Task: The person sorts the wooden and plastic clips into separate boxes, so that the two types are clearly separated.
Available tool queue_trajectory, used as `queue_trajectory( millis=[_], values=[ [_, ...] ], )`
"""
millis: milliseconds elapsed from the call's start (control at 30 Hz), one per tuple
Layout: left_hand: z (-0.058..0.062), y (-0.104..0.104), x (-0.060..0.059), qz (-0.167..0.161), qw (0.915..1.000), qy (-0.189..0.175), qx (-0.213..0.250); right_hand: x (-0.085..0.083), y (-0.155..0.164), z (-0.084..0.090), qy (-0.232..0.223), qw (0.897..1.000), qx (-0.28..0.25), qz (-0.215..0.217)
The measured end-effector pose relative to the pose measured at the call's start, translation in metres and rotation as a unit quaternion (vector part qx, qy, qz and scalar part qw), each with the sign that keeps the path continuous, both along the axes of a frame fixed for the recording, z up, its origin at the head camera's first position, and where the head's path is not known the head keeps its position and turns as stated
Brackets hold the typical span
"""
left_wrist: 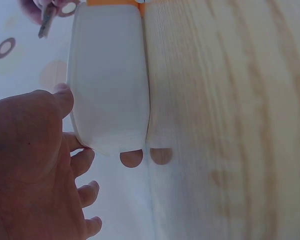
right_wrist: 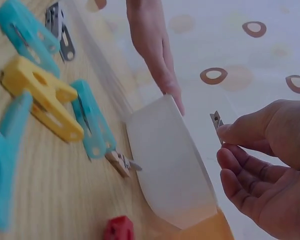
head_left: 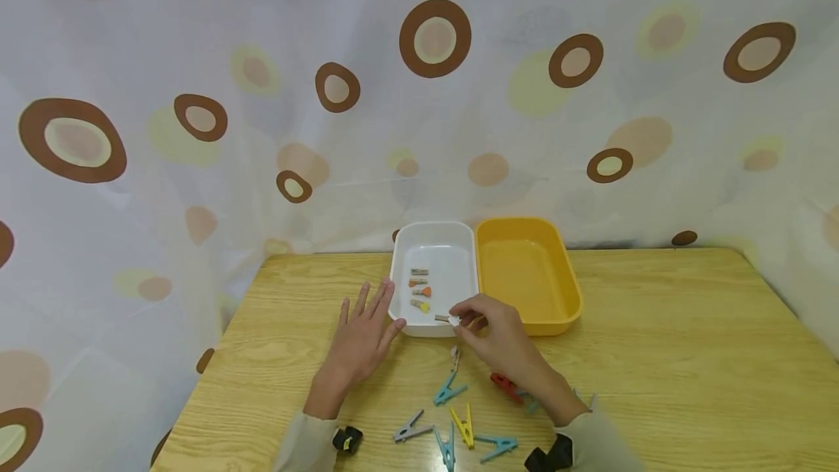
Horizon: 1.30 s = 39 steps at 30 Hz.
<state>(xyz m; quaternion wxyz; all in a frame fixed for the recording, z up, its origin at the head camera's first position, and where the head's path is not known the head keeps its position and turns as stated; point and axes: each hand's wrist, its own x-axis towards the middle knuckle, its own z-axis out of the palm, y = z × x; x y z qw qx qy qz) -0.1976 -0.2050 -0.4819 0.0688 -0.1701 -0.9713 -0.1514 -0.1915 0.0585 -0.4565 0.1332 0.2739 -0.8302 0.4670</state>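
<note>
My left hand point(head_left: 363, 336) lies flat on the wooden table point(head_left: 655, 355), fingers straight, fingertips against the left wall of the white tray point(head_left: 401, 268). In the left wrist view the left hand point(left_wrist: 35, 165) sits beside that white tray point(left_wrist: 110, 85). My right hand point(head_left: 477, 322) pinches a small wooden clip point(head_left: 447, 319) over the tray's front rim. The right wrist view shows the clip point(right_wrist: 216, 120) between thumb and forefinger of the right hand point(right_wrist: 260, 165), above the white tray point(right_wrist: 170, 165). Several small clips point(head_left: 420, 288) lie inside the tray.
A yellow tray point(head_left: 570, 290) stands against the white tray's right side. Near the front edge lie several clothespins: teal point(head_left: 448, 390), grey point(head_left: 413, 427), yellow point(head_left: 464, 425), red point(head_left: 506, 384). A small wooden clip point(head_left: 454, 357) lies before the white tray. A spotted curtain hangs behind.
</note>
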Motion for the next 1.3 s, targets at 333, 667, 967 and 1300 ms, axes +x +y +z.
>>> queue_trajectory(
  millis=[333, 667, 967, 1300],
  values=[
    [0.0, -0.001, -0.001, 0.004, 1.0, -0.004, 0.004, -0.033, 0.003, 0.004, 0.021, 0.998, 0.057, -0.006],
    [0.001, -0.001, -0.001, 0.006, 0.9999, -0.009, 0.001, -0.052, -0.003, 0.006, -0.009, 0.995, 0.094, -0.002],
    [0.003, 0.001, -0.002, 0.009, 0.9999, -0.012, -0.001, -0.066, -0.005, 0.004, -0.029, 0.994, 0.105, -0.001],
    [0.0, 0.0, -0.002, 0.01, 0.9999, -0.01, -0.002, -0.072, -0.006, -0.005, -0.052, 0.991, 0.124, -0.007]
  ],
)
